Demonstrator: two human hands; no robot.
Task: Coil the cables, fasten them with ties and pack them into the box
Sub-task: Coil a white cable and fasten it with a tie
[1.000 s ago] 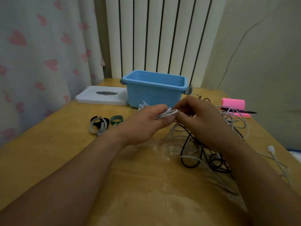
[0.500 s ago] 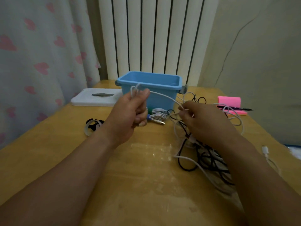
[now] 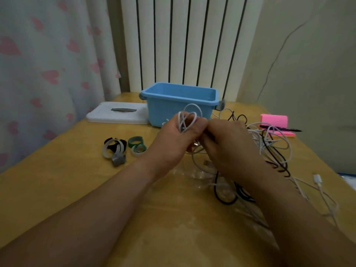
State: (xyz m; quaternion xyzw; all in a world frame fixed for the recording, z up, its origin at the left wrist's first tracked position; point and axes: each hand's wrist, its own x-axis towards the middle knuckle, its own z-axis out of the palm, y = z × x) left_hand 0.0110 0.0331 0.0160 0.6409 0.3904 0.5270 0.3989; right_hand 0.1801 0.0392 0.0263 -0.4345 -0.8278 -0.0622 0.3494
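My forearms reach in over the near edge of the worktop [image 3: 57,185], and my hands meet above its middle. My left hand [image 3: 171,143] grips a few loops of the white cable [image 3: 187,118], fingers curled round them, the loops standing up above my knuckles. My right hand [image 3: 229,149] presses against the left, fingertips pinching the same cable where the loops gather. Under and beyond my right wrist lies the tangle of cables [image 3: 269,149] — black and white strands spreading toward the right edge, one white plug [image 3: 317,179] lying apart near that edge. Left of my hands sit the ties [image 3: 115,150], grey, black and green, in a small cluster. Farther on stands the blue box [image 3: 163,109], open, near the far edge, its white lid [image 3: 107,114] flat beside it on the left. Toward the far right corner — a pink pad [image 3: 274,120] with a pen [image 3: 281,129] across it.
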